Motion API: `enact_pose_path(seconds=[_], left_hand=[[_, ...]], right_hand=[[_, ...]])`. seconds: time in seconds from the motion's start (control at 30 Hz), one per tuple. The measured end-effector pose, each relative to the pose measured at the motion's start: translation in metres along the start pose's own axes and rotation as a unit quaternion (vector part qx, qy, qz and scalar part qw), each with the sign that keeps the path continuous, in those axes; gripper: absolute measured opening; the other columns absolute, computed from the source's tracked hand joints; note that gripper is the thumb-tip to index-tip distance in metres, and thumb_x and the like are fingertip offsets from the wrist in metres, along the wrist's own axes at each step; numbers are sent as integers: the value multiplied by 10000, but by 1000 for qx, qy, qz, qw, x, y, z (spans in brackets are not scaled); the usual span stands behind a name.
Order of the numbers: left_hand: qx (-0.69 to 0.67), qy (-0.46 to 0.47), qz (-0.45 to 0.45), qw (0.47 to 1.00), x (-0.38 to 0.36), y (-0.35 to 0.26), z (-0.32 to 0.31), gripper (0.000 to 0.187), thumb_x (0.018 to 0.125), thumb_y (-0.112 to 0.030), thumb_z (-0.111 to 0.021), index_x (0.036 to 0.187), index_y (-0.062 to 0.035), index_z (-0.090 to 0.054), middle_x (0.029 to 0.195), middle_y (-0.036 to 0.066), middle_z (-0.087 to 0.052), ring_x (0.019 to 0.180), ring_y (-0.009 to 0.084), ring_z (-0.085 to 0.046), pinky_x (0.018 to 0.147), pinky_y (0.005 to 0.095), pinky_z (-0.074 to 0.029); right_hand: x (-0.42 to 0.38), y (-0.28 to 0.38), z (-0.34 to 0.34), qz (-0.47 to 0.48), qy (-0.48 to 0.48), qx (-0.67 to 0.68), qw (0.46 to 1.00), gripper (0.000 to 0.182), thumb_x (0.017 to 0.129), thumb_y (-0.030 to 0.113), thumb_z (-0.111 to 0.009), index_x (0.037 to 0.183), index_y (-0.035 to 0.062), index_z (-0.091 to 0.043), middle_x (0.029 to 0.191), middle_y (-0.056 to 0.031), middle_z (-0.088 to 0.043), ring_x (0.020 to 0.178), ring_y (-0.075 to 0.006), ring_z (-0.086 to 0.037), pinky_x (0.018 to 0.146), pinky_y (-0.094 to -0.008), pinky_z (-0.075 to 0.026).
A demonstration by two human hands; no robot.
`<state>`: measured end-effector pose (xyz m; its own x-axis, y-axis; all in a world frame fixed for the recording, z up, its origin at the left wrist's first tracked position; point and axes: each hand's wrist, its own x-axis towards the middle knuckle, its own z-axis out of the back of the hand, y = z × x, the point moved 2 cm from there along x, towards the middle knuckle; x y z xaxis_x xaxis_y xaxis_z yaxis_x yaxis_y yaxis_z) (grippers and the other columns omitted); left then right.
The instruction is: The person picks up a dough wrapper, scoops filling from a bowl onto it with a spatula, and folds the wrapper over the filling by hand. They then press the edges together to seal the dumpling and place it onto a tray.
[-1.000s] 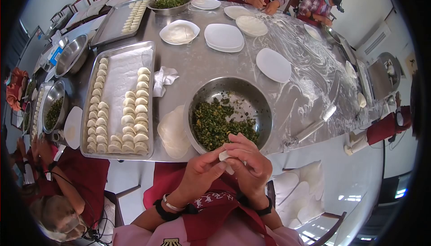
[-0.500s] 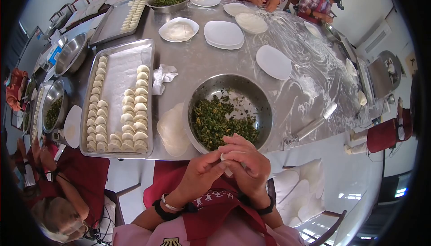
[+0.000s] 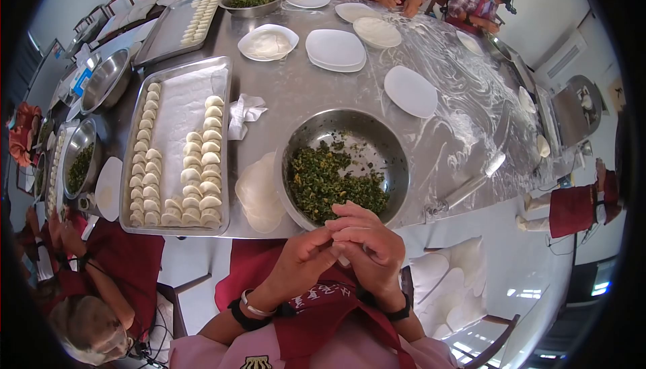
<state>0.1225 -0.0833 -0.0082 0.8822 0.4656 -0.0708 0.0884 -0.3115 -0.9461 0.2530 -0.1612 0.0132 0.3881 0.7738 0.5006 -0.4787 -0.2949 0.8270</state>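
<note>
Along the left edge of the frame, a co-worker in a red apron (image 3: 128, 261) sits beside a small bowl of greens (image 3: 79, 160). Just right of that, the long metal tray (image 3: 176, 145) carries rows of finished dumplings (image 3: 202, 167), filled mostly toward its lower end. Further right lies a stack of round wrappers (image 3: 259, 194) on the steel table (image 3: 296, 93), touching the rim of the big filling bowl (image 3: 393, 167), which holds chopped green filling on its lower left side.

Below the bowl, at lower centre, the left hand (image 3: 303, 258) and right hand (image 3: 367, 241) meet over the lap. Their fingers are pressed together around a dumpling (image 3: 344, 259), of which only a sliver of white dough shows between them. Compared with a second ago, when more of the white edge was visible at the fingertips, the hands have closed tighter and sit a touch higher against the bowl's rim; I judge the sealing of the fold to be nearly finished.

On the right, a rolling pin (image 3: 471, 184) lies on the floured table edge.
</note>
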Motion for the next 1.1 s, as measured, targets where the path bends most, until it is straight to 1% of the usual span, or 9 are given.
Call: enact_pose_path(seconds=[0.23, 0.33, 0.43, 0.53, 0.63, 0.8, 0.9, 1.0, 1.1], left_hand=[[28, -9, -20, 999, -2, -1, 2, 247, 998, -43, -568, 1230, 37, -591, 1052, 65, -664, 956, 82, -620, 813, 244, -521], [8, -34, -40, 999, -1, 1, 1, 275, 991, -37, -582, 1256, 35, -586, 1069, 68, -667, 965, 85, -621, 821, 244, -520], [43, -43, -35, 998, -1, -3, 0, 297, 984, -36, -596, 1273, 34, -583, 1087, 70, -669, 978, 87, -618, 833, 245, -519], [50, -33, -51, 997, -1, 1, 1, 303, 980, -40, -609, 1274, 30, -585, 1089, 64, -668, 972, 82, -614, 827, 240, -516], [36, -27, -82, 996, 0, 1, -1, 303, 974, -47, -619, 1267, 27, -593, 1064, 52, -667, 938, 70, -607, 801, 229, -510], [94, -44, -64, 993, -2, 7, 6, 289, 962, -43, -630, 1243, 17, -611, 1011, 43, -676, 922, 67, -614, 789, 234, -513], [108, -46, -40, 992, -3, -1, 5, 285, 950, -41, -638, 1230, 11, -621, 964, 29, -673, 858, 49, -599, 732, 226, -499], [37, -50, -85, 994, -1, 9, 0, 313, 928, -34, -652, 1238, 3, -627, 922, 7, -651, 763, 30, -531, 656, 208, -446], [45, -55, -89, 994, -2, 14, 1, 328, 923, -33, -659, 1248, -2, -622, 909, -2, -641, 715, 34, -477, 618, 207, -408]], right_hand=[[-2, -2, 0, 14, 27, -10, 999, 182, 792, 30, -766, 962, 11, -705, 1052, -140, -741, 1156, -368, -647, 981, -463, -513], [-1, 7, -4, -66, -25, 72, 995, 193, 795, 24, -770, 980, 11, -718, 1094, -150, -732, 1229, -372, -601, 989, -456, -503], [0, 8, -3, -75, -32, 84, 993, 225, 794, 28, -778, 1013, 19, -729, 1127, -160, -723, 1272, -371, -568, 1004, -450, -490], [-3, -4, -1, -1, 6, 78, 997, 248, 791, 51, -787, 1032, 28, -732, 1127, -154, -725, 1266, -376, -573, 1016, -452, -481], [-8, -11, 0, 26, 31, 36, 999, 254, 791, 72, -790, 1036, 30, -734, 1116, -148, -727, 1254, -383, -580, 1019, -460, -478], [2, 5, -4, -36, 10, 60, 998, 199, 805, 75, -774, 995, 28, -743, 1070, -138, -740, 1230, -390, -598, 1044, -493, -454], [2, 5, -3, -31, 13, 67, 997, 196, 804, 78, -773, 989, 20, -745, 1069, -141, -741, 1240, -397, -590, 1058, -494, -442], [-5, -5, 0, -1, 41, 40, 998, 221, 798, 86, -780, 1003, 12, -744, 1086, -152, -735, 1257, -405, -574, 1060, -483, -441], [-5, -6, -1, -3, 49, 36, 998, 236, 799, 94, -782, 1017, 12, -744, 1104, -155, -731, 1271, -402, -563, 1062, -478, -439]])
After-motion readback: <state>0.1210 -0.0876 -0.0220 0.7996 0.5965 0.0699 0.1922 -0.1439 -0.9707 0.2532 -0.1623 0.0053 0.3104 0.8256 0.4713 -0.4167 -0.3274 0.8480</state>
